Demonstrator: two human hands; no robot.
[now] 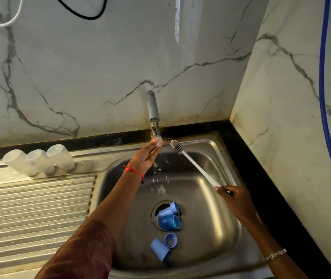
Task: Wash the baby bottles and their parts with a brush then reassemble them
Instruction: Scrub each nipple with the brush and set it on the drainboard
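Note:
My left hand (145,157) holds a small clear teat (158,141) up under the running tap (153,106), thumb and fingertips pinching it. Water drips down from it into the steel sink (211,218). My right hand (234,198) grips the end of a white bottle brush (193,164), whose grey bristle head points up toward the tap, just right of the teat. Three clear bottles (39,160) stand upside down in a row on the drainboard at the left. Several blue caps and rings (167,218) lie around the drain, two more (163,248) nearer me. Another clear teat (161,190) lies in the basin.
A ribbed steel drainboard (33,214) stretches left of the basin. Marble walls close the back and right side, with a black counter strip (247,158) along them. A blue hose (324,97) runs down the right wall.

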